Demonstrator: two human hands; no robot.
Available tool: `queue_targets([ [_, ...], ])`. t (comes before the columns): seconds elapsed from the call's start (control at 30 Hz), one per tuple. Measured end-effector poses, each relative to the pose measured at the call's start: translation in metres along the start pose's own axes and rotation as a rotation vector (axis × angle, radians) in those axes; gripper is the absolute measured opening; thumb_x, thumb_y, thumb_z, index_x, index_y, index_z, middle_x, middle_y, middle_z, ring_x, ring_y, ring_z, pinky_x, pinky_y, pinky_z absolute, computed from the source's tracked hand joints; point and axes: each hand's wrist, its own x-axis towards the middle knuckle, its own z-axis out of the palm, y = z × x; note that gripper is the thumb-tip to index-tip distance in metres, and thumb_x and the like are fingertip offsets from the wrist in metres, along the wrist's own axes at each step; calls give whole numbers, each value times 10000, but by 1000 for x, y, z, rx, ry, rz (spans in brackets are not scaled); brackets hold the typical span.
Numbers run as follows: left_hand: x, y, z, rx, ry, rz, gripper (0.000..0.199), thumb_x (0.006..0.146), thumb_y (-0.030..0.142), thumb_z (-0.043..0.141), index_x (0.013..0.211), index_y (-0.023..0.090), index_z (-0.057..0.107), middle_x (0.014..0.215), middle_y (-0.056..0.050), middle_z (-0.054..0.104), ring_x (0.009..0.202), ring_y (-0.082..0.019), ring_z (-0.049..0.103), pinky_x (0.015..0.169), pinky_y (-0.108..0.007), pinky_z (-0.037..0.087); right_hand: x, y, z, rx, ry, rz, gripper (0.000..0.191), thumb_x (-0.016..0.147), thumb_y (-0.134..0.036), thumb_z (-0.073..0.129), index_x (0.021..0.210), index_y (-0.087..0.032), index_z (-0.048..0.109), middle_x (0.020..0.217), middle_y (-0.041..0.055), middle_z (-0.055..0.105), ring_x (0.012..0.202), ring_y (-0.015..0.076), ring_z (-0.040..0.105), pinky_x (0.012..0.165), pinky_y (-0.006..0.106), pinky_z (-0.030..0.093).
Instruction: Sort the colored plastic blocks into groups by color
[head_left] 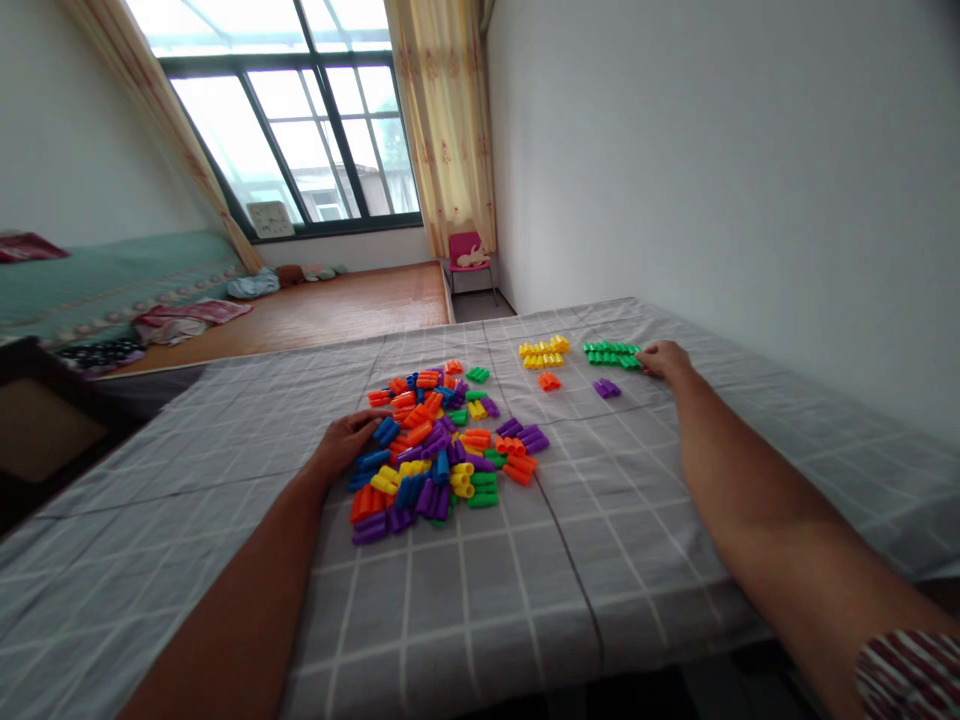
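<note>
Right hand at right end of green row, far right on the table; can't tell if pinching. Left hand at left edge of mixed pile, by blue piece; grip unclear. Yellow row sits left of green.

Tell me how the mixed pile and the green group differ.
The mixed pile has several colours; the green group is all green. The pile is jumbled; the green group lies in rows. The pile is larger than the green group. The left hand is at the pile, the right hand at the green group. Both lie on the checked cloth.
</note>
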Motion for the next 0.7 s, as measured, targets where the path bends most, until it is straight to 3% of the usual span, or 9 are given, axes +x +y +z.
queue_targets([
  [0.17,1,-3,0,-5,-6,-9,623,623,673,688,1008,189,765,1022,-79,753,941,-284,689,844,-377,555,0,-5,7,-12,66,-44,153,696,-206,606,776,-163,730,564,24,674,659,184,685,645,249,491],
  [0.3,0,-3,1,-4,-4,-12,622,630,672,687,1017,190,760,1092,-78,737,1022,-293,664,927,-390,513,-5,-10,10,-27,80,-59,143,702,-200,590,756,-177,720,577,30,675,689,204,686,681,275,494],
  [0.37,-1,0,2,-1,1,4,617,638,674,685,1016,192,758,1115,-75,730,1051,-289,653,949,-377,497,-7,-11,9,-37,114,-80,143,726,-227,590,775,-173,712,649,56,698,740,225,687,706,294,493],
  [0.47,-4,4,4,-31,22,-31,663,650,718,650,1013,172,751,1068,-79,741,1011,-282,663,901,-362,518,-11,-20,4,-50,276,-135,185,776,-281,585,850,-156,699,831,114,722,850,257,676,761,324,491],
  [0.57,-7,8,7,-120,10,-99,725,667,760,602,1025,144,737,1001,-100,749,932,-274,680,829,-366,545,-22,-49,-1,32,330,-274,205,801,-304,590,890,-146,686,912,124,716,875,248,661,795,324,490],
  [0.7,-9,9,8,-168,-42,-79,721,689,761,589,1029,144,741,1019,-117,742,948,-283,675,845,-396,542,-69,-117,10,235,74,-663,231,840,-313,568,949,-155,696,923,95,726,829,205,658,782,305,499],
])
